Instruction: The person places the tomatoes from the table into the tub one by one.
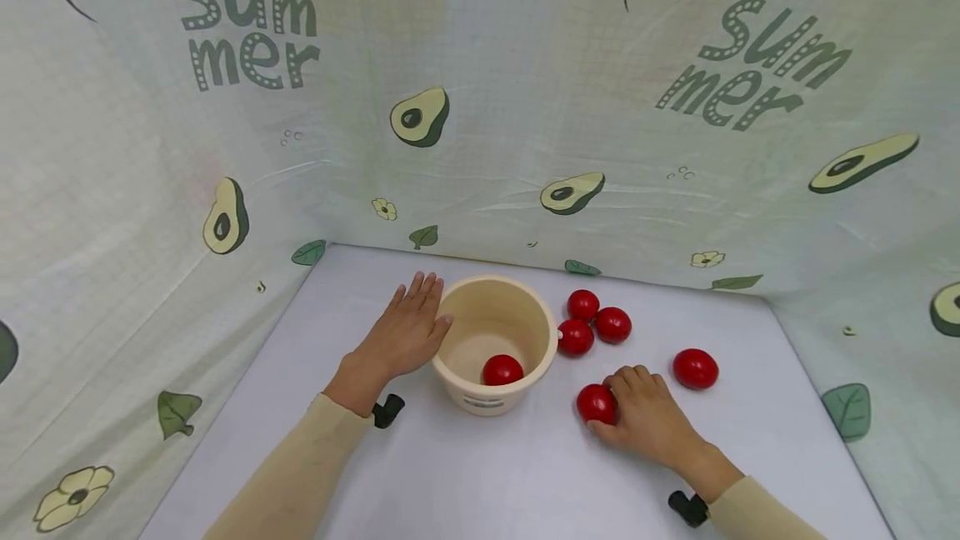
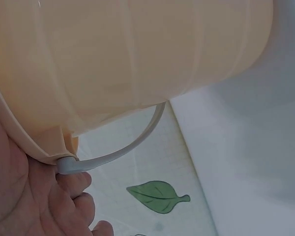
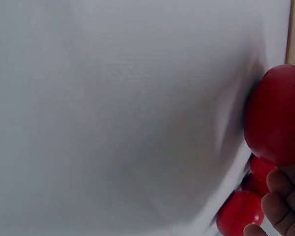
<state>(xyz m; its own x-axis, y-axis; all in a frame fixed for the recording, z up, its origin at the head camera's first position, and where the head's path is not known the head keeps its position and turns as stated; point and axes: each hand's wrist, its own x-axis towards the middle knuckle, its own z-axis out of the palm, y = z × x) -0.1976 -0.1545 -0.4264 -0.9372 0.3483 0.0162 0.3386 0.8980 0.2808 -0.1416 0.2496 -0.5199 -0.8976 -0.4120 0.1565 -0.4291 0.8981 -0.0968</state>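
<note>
A cream plastic bucket (image 1: 459, 397) stands upright on the table, with one red ball (image 1: 502, 370) inside on its bottom. My left hand (image 1: 402, 330) rests against the bucket's left rim, its fingers straight. In the left wrist view, the fingers lie beside the rim near the grey handle (image 2: 123, 156). To the right of the bucket, my right hand (image 1: 647, 415) holds a glossy, slightly oval red ball (image 1: 596, 403) between thumb and fingers, low over the table. That held ball (image 3: 278, 115) shows large at the right edge of the right wrist view.
Three red balls (image 1: 576, 338) sit clustered just right of the bucket. Another oval red ball (image 1: 695, 369) lies farther right, past my right hand. The white table (image 1: 450, 482) is backed by a pale printed cloth (image 1: 487, 40) at the rear and sides.
</note>
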